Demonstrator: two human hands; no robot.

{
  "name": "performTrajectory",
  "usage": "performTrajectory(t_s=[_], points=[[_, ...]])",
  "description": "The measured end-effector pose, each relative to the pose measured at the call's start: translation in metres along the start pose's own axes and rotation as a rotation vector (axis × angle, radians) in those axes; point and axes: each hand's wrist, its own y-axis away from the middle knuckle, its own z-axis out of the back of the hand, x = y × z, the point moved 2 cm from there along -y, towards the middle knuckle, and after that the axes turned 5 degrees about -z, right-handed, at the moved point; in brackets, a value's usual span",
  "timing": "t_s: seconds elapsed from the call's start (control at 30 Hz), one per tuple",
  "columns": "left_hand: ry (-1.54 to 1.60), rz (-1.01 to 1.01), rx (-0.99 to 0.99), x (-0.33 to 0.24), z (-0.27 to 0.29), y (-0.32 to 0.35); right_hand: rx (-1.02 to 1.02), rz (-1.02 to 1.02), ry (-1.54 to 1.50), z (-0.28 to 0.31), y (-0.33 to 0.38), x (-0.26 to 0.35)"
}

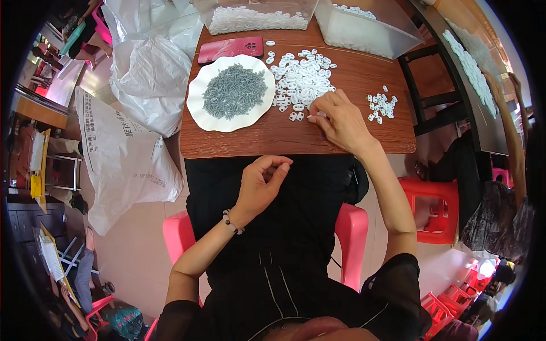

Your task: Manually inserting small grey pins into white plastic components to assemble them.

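A loose pile of small white oval plastic pieces with two holes (301, 77) lies on the brown wooden table (239, 145). My right hand (344, 122) is at the pile's near right edge, fingers bent and closed toward the thumb; what they pinch is hidden. Just off the table's front edge, above my lap, my left hand (263, 184) has thumb and fingers pressed together, and I cannot see what is between them. Left of the pile, a white scalloped plate (196, 108) holds many small grey-green translucent tube-shaped pieces (234, 91). A smaller group of white two-hole pieces (381, 107) sits to the right.
A pink phone (230, 49) lies behind the plate. Two clear plastic bins (369, 37) with white pieces stand at the far edge. White plastic sacks (128, 148) crowd the table's left side. A red stool (432, 210) and dark table (483, 131) are at right.
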Motion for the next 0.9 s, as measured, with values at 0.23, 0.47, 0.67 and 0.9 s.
performTrajectory(t_s=[0.23, 0.47, 0.67, 0.9], points=[[0.116, 0.027, -0.024, -0.013, -0.002, -0.007, -0.099, -0.224, -0.490, 0.008, 0.024, 0.039], [0.182, 0.059, -0.024, -0.018, -0.008, -0.008, -0.031, -0.304, -0.711, -0.002, 0.049, 0.063], [0.229, 0.014, -0.073, -0.025, -0.012, -0.009, -0.058, -0.370, -0.823, -0.010, 0.060, 0.063], [0.191, -0.031, -0.062, -0.020, -0.011, -0.007, -0.055, -0.400, -0.876, -0.020, 0.065, 0.064]])
